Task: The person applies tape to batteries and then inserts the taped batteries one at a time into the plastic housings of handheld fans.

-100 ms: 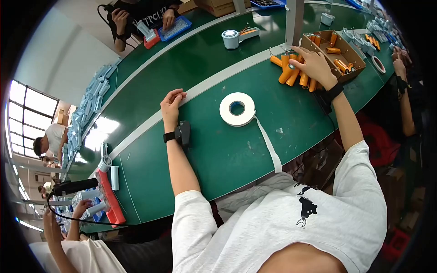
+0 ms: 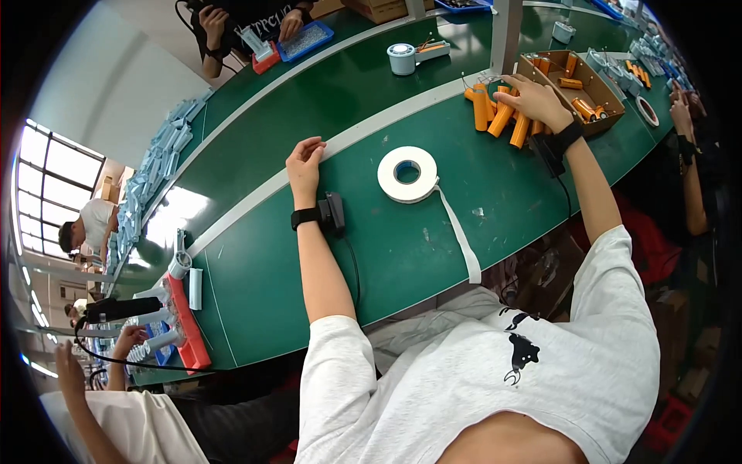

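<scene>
Under your right hand (image 2: 539, 102), its grip impossible to tell, the cylinders (image 2: 501, 121) now lie more fanned out, easier to take singly; your empty left hand's (image 2: 305, 162) fingers curl loosely apart.

Both arms reach forward, the left hand (image 2: 304, 164) loosely curled and the right hand (image 2: 536, 102) spread

The left forearm (image 2: 328, 267) runs up from the elbow, leaning slightly leftward, with the left wrist (image 2: 304, 203) nearly in line with it; the fingers (image 2: 313, 143) bend softly toward the right, the thumb sits just beside them, and a little space shows inside the curl. The right forearm (image 2: 593, 182) is stretched farther out, slanting up and leftward, and the right wrist (image 2: 559, 120) carries that slant on; the back of the hand faces up, its fingers point left, and the thumb stands apart below them. The hands are well apart
</scene>
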### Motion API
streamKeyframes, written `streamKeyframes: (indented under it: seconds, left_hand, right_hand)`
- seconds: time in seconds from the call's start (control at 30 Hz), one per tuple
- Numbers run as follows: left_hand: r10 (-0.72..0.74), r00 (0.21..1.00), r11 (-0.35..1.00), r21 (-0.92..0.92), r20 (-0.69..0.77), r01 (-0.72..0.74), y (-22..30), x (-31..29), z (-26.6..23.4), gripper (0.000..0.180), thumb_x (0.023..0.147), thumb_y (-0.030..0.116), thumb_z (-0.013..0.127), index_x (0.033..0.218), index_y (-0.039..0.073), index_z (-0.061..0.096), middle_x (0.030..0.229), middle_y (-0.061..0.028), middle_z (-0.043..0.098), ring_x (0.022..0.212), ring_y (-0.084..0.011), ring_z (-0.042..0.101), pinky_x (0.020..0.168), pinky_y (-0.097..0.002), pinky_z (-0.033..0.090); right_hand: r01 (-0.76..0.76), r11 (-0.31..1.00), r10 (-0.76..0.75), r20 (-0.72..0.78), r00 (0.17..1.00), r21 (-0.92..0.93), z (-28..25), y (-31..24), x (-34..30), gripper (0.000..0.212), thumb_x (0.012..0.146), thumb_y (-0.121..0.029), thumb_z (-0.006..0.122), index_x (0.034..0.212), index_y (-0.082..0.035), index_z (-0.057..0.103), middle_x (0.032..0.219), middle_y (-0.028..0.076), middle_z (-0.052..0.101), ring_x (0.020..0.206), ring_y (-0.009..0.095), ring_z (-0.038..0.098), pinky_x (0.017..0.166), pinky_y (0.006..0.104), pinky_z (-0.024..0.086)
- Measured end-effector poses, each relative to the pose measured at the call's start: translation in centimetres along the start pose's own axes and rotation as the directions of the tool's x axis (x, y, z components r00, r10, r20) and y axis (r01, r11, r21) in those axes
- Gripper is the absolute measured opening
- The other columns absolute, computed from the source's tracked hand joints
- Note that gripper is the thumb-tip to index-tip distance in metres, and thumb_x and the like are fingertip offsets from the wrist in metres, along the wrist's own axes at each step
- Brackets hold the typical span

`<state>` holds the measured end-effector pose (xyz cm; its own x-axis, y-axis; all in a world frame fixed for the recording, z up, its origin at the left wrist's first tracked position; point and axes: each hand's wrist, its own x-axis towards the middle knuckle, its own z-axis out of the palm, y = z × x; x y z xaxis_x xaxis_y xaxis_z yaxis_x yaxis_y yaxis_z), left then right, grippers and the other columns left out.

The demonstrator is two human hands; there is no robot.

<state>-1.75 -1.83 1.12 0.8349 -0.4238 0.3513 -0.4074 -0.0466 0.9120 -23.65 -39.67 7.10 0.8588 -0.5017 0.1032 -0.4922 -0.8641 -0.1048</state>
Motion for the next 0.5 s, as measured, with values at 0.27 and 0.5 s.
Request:
streamKeyframes:
  seconds: [0.27,0.5]
  left_hand:
    - [0.056,0.99,0.982,0.184,-0.133,-0.031,5.3,-3.9,0.9,0.02,0.082,0.01,0.057,0.099,-0.001,0.06,0.088,-0.008,0.064,0.084,-0.0147,0.059,0.076,-0.0255,0.046]
    - [0.271,0.925,0.931,-0.316,0.267,-0.182,12.4,-9.7,4.5,0.046,0.089,0.021,0.048,0.129,-0.001,0.039,0.118,-0.0152,0.052,0.109,-0.022,0.049,0.089,-0.0325,0.041]
  right_hand:
    - [0.369,0.926,-0.347,-0.577,0.739,-0.084,-5.2,-5.9,-2.6,0.044,0.084,-0.036,0.054,0.114,-0.004,0.052,0.116,0.013,0.054,0.099,0.028,0.056,0.083,0.036,0.045]
    - [-0.101,-0.422,-0.582,-0.184,0.792,0.901,-3.1,-18.1,-13.5,0.021,0.088,-0.015,0.049,0.096,0.002,0.058,0.055,0.005,0.053,0.042,0.009,0.046,0.038,0.0205,0.035]
